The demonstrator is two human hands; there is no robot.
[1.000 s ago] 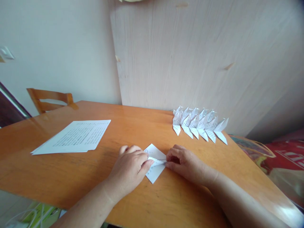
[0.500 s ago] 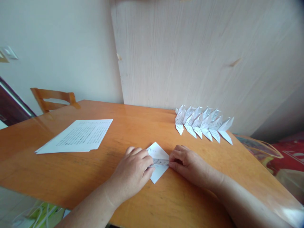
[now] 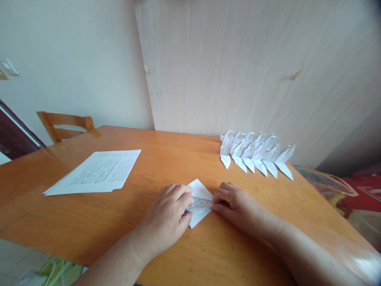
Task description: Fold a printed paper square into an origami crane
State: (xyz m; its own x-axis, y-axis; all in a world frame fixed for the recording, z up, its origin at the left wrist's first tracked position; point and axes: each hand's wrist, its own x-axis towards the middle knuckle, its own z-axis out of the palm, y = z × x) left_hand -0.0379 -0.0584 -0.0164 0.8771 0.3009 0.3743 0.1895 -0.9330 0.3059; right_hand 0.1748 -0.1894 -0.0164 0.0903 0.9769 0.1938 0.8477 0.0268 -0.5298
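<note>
A small white folded paper (image 3: 200,202) with printed text lies on the orange wooden table (image 3: 154,167), close to the near edge. My left hand (image 3: 168,218) rests on its left part, fingers curled and pressing a flap down. My right hand (image 3: 238,208) pinches the paper's right corner with bent fingers. Both hands touch the same paper, which is partly hidden under them.
A row of several folded white paper pieces (image 3: 257,154) stands at the table's back right, near a pale wooden board (image 3: 253,67). A stack of printed sheets (image 3: 97,171) lies at the left. A wooden chair (image 3: 67,124) stands behind the table's far left corner.
My left fingers have slid further over the paper and a flap is folded more toward the middle. My right hand stays on the right corner. The view shifted slightly.
</note>
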